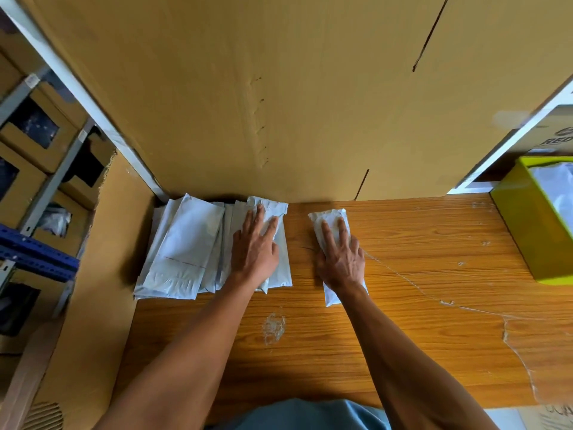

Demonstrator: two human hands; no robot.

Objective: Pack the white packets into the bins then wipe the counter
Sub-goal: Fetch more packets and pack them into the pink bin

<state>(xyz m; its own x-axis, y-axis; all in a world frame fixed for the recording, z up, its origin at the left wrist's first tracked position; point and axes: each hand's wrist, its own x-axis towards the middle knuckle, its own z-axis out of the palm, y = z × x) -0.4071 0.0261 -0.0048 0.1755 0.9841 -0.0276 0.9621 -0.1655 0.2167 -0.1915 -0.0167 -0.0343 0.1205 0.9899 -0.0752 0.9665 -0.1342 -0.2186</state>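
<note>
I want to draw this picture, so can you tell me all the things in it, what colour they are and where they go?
pile of packets: several overlapping, white, back left of the counter
single packet: one, white, middle of the counter, apart from the pile
bin: one, yellow-green, right edge, something white inside
counter: one, brown wood grain, scuffed with pale marks
cardboard sheet: large, tan, upright behind the counter
shelf boxes: several, brown cardboard, on the rack at left
left hand: flat on the pile's right side
right hand: flat on the single packet
</note>
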